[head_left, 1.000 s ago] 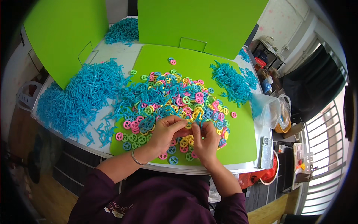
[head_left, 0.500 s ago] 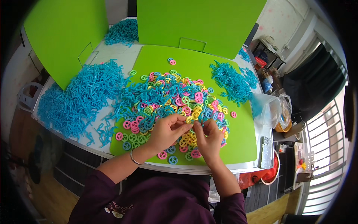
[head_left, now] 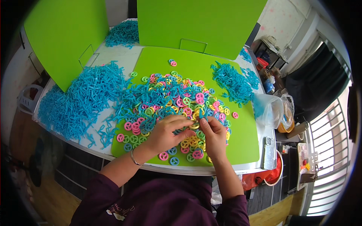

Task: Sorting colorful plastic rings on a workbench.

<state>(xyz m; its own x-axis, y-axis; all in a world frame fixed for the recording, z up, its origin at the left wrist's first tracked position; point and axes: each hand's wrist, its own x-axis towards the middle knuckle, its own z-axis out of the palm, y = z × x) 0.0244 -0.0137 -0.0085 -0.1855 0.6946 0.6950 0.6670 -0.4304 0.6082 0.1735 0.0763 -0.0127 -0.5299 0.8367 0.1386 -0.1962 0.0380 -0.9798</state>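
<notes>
A yellow spoked plastic ring is pinched between thumb and fingers of my left hand, which wears a bracelet at the wrist. Close beside it, my right hand is closed on a small blue plastic piece whose tip sticks up above the thumb. Whether the two parts touch is hidden by the fingertips. Both hands are over a heap of pink, yellow, green and blue spoked rings mixed with blue pieces, on a lime-green mat.
A large pile of blue pieces covers the table's left, with smaller piles at the back and right. Green boards stand upright behind. A phone and a clear plastic bag are at the right edge.
The yellow ring has tilted and dropped slightly in my left fingers. My right hand has turned a little, and the blue piece now shows above its thumb.
</notes>
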